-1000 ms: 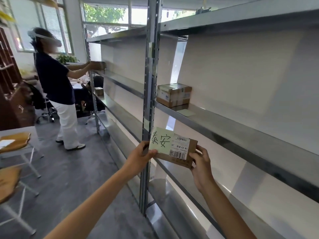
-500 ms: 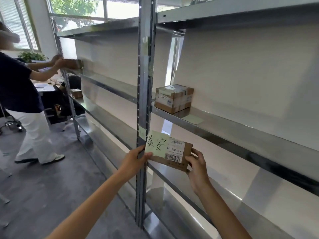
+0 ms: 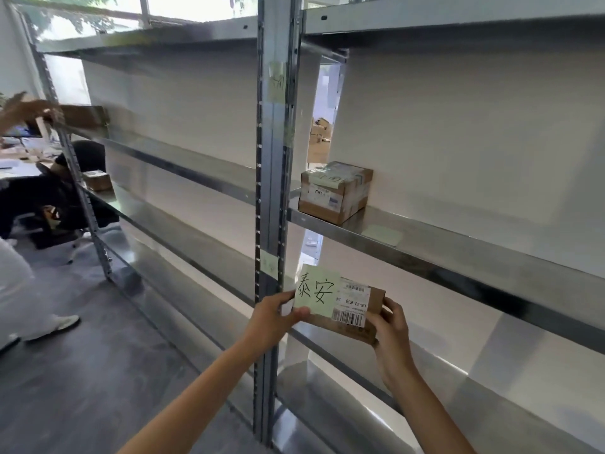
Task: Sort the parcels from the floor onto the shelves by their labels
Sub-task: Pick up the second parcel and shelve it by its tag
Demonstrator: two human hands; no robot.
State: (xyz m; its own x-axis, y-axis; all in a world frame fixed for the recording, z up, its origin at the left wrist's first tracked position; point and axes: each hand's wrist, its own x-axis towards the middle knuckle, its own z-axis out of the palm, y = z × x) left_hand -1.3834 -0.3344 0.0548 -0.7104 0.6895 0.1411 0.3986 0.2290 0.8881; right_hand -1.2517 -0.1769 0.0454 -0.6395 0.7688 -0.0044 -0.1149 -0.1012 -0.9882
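Observation:
I hold a flat brown parcel (image 3: 357,326) in front of the metal shelving (image 3: 458,257), level with the gap under its middle shelf. A pale green note with handwritten characters and a white barcode label cover its top. My left hand (image 3: 271,317) grips its left end, thumb on the note. My right hand (image 3: 391,329) grips its right end. Another taped brown parcel (image 3: 335,191) stands on the middle shelf of the right bay, beside a loose green note (image 3: 381,234). Green notes are stuck on the upright post (image 3: 273,158).
At the far left another person's hand (image 3: 29,108) holds a brown box (image 3: 82,116) on the left bay's upper shelf. A small parcel (image 3: 97,180) sits on the shelf below it. White trousers and a shoe (image 3: 62,322) stand on the grey floor. An office chair (image 3: 75,204) is behind the rack.
My view has turned right and moved closer to the rack, so the other person has slid to the left edge. The parcel stays in both hands, slightly nearer the right bay.

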